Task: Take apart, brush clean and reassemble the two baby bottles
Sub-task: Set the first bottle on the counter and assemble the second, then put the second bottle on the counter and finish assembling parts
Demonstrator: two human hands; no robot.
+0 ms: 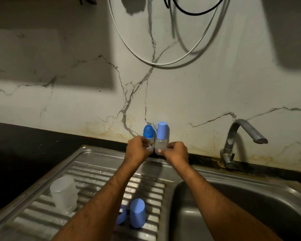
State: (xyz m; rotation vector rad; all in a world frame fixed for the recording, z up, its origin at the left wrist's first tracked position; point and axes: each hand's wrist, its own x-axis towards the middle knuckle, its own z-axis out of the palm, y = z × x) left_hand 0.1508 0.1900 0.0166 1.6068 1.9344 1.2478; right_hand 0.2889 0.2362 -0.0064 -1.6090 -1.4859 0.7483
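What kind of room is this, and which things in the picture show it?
Most likely a home kitchen: a steel sink with a ribbed drainboard, a tap behind it, and a marble-patterned wall above the dark counter.

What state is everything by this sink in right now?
Dark-capped bottle: upright, capped, held by left hand.
Light-capped bottle: upright, capped, held by right hand.
Clear cup: upside down on drainboard.
Loose blue cap: standing on drainboard.
Tap: no water running.
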